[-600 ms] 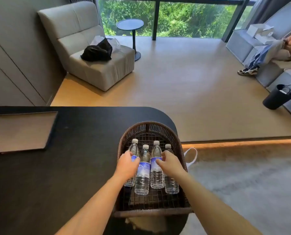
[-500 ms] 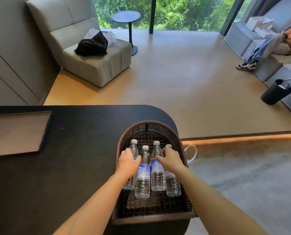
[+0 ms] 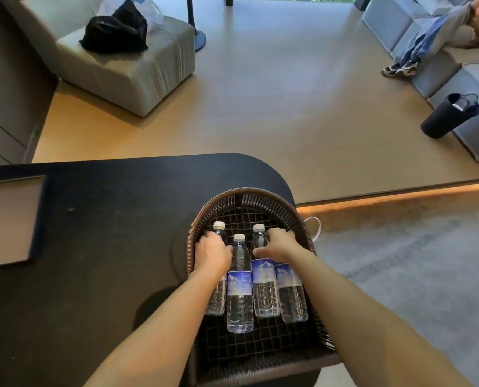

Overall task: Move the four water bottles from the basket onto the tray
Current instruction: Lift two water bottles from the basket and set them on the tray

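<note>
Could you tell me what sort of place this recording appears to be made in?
Probably a living room or lounge: a grey armchair and a grey sofa stand on a wood floor, and a carpet lies beside the dark table holding the basket.

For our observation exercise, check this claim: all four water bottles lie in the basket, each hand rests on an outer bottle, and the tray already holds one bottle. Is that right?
Not quite. The tray at the left of the table holds no bottle, as the head view shows. The rest stands: all four water bottles lie in the basket, with the left hand and right hand each on an outer bottle.
</note>
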### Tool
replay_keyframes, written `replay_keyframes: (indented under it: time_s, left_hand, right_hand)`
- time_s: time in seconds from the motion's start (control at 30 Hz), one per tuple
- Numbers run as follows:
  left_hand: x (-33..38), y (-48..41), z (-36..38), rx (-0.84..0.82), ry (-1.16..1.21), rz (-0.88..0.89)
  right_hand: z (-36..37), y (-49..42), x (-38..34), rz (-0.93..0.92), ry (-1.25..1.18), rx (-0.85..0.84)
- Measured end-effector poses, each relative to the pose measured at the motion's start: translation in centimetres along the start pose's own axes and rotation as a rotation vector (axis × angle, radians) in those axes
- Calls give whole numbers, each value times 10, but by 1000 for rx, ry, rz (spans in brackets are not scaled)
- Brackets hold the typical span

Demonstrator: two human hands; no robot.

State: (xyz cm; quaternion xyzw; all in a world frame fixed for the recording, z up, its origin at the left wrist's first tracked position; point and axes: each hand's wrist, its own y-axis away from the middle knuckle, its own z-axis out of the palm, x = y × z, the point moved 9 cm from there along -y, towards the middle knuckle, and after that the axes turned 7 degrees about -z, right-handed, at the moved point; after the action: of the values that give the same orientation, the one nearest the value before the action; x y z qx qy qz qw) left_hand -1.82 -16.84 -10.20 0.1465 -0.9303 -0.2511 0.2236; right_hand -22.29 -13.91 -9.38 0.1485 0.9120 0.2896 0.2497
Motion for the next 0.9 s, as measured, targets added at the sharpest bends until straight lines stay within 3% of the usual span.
replay_keyframes:
  time_s: [0.2,0.47,0.7,0.9]
  left_hand:
    - [2,14,-11,54,81,73]
    - [-9,76,-33,114,259,306]
    - [-51,131,-46,54,383,414]
    - [-65,177,-64,95,475,639]
  right_hand:
    - [1,10,6,-13,-147,120]
    - [5,85,8,-186,-483,259]
    - [19,160,9,-299,-483,376]
    - [30,220,-7,-394,-427,587]
